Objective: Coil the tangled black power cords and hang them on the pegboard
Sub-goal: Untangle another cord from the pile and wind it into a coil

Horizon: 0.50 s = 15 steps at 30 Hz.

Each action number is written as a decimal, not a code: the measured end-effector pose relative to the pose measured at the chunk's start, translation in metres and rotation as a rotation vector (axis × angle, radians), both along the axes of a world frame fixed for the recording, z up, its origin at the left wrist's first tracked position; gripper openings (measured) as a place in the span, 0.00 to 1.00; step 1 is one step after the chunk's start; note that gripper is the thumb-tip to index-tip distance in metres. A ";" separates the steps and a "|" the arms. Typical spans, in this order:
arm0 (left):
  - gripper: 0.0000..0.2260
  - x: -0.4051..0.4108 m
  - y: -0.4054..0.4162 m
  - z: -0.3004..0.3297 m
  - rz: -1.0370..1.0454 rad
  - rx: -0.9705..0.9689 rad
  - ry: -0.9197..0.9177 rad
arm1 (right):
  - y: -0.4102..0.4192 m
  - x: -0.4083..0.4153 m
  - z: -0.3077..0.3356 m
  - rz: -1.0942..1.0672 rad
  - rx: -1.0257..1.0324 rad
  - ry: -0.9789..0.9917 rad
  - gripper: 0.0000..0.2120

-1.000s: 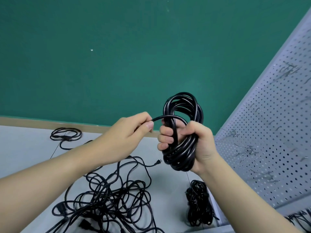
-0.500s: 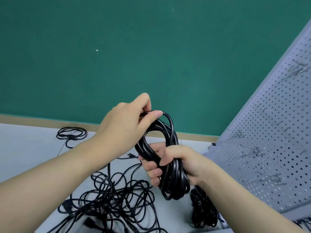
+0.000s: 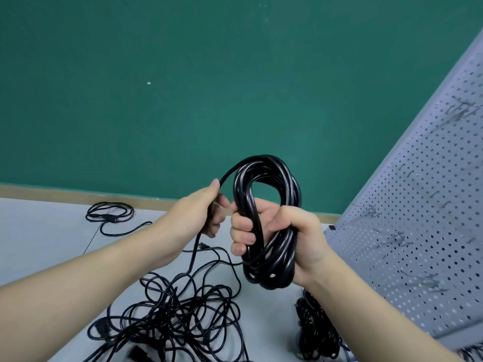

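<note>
My right hand (image 3: 290,231) is closed around the middle of a thick coil of black power cord (image 3: 269,184), held upright in the air. One strand runs off the top of the coil to my left hand (image 3: 201,210), which grips it; below that hand the strand drops toward the floor. A tangled heap of black cords (image 3: 180,317) lies on the grey floor under my forearms. The grey pegboard (image 3: 423,231) leans at the right, with several bare metal hooks on it.
A small looped cord (image 3: 111,216) lies farther back on the floor at the left. Another bundled black cord (image 3: 316,333) sits at the foot of the pegboard. A green wall with a tan baseboard (image 3: 78,195) closes off the back.
My right hand has raised the coil back upright from its lowered, tilted position. My left hand has come off the top of the coil and now holds a strand lower, to the left.
</note>
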<state>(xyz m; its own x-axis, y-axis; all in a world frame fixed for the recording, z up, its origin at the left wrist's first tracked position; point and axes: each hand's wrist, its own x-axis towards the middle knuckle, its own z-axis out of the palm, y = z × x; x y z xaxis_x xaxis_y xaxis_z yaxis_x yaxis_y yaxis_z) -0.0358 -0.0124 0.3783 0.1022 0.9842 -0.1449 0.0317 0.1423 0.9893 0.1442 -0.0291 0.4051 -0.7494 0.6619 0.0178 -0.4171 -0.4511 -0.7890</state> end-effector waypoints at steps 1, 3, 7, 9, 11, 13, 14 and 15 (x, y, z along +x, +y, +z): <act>0.24 0.002 -0.001 -0.004 -0.001 -0.062 0.003 | 0.001 0.000 0.000 -0.049 -0.003 0.018 0.22; 0.25 0.006 -0.004 -0.007 -0.085 -0.185 -0.013 | 0.003 0.000 0.001 -0.179 -0.009 0.010 0.24; 0.24 0.007 -0.022 0.007 -0.340 -0.295 -0.036 | 0.012 0.003 -0.007 -0.458 0.030 -0.217 0.25; 0.25 0.009 -0.029 0.011 -0.386 -0.300 -0.023 | 0.013 0.004 -0.011 -0.429 0.015 -0.259 0.24; 0.27 0.012 -0.031 0.012 -0.371 -0.298 0.018 | 0.010 0.002 -0.013 -0.326 0.018 -0.259 0.29; 0.25 0.011 -0.030 0.012 -0.351 -0.270 0.064 | 0.009 0.002 -0.016 -0.259 0.038 -0.267 0.35; 0.24 0.010 -0.029 0.012 -0.347 -0.257 0.077 | 0.008 0.002 -0.017 -0.245 0.047 -0.273 0.36; 0.24 0.008 -0.029 0.012 -0.349 -0.245 0.091 | 0.007 0.002 -0.017 -0.239 0.058 -0.281 0.36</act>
